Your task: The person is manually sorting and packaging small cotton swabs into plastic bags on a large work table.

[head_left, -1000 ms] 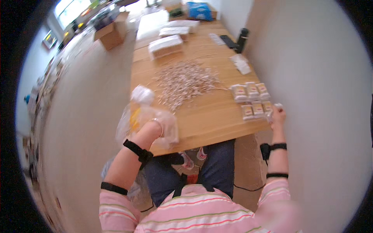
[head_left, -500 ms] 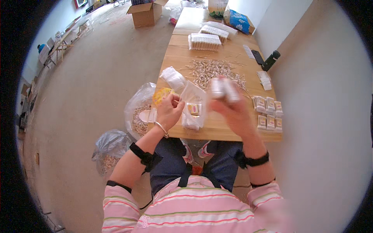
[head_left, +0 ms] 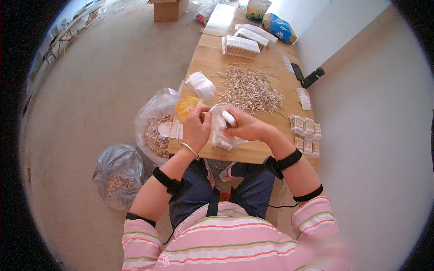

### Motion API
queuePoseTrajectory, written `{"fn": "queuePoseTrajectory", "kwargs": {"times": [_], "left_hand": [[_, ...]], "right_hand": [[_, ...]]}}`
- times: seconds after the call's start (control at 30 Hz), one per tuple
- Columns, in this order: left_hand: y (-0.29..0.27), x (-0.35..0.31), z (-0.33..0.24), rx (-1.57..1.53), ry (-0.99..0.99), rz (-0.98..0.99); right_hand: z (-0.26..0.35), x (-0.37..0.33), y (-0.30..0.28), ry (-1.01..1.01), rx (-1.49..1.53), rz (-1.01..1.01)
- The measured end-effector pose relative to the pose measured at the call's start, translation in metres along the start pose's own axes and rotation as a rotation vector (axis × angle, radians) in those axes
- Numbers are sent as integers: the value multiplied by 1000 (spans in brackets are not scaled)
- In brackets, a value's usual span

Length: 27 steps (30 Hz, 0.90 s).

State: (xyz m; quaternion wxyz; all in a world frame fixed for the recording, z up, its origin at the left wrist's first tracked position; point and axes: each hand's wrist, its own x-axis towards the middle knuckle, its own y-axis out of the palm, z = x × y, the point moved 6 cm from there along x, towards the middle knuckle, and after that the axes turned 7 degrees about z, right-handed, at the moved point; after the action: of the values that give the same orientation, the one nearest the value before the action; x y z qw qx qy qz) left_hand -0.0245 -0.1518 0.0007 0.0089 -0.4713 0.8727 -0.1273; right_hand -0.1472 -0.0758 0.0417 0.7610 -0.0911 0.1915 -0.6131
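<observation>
My left hand point(head_left: 196, 128) grips the edge of a clear plastic bag point(head_left: 224, 135) that holds small white packets, held over the near edge of the wooden table point(head_left: 212, 63). My right hand point(head_left: 242, 128) is closed on a small white packet point(head_left: 228, 119) at the mouth of that bag. A wide heap of small wooden sticks point(head_left: 251, 89) lies on the table just beyond my hands. Rows of filled small packets point(head_left: 306, 133) lie at the table's right near corner.
Two clear plastic bags of sticks sit to my left: one against the table point(head_left: 156, 126), one on the floor point(head_left: 118, 174). A crumpled white bag point(head_left: 201, 85), stacked white boxes point(head_left: 242, 45), a black phone point(head_left: 297, 71), a dark bottle point(head_left: 313, 77) and a cardboard box point(head_left: 169, 9) lie farther off.
My right hand came from the packets at the table's right corner and met the left hand at the plastic bag. The small packet now sits at the bag's mouth. My view has tilted.
</observation>
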Motion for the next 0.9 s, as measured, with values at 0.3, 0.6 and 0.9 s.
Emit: {"fn": "queuePoseTrajectory", "kwargs": {"times": [0.3,0.6,0.9], "left_hand": [[28,-16,-45,111,175,75],[46,-67,-13,208,66,107],[65,-76,1,58,-11,320]], "right_hand": [[-72,38,31,-184,-685,70],[-98,23,24,88,-890,-242],[-98,22,21,316,-1081,-51]]}}
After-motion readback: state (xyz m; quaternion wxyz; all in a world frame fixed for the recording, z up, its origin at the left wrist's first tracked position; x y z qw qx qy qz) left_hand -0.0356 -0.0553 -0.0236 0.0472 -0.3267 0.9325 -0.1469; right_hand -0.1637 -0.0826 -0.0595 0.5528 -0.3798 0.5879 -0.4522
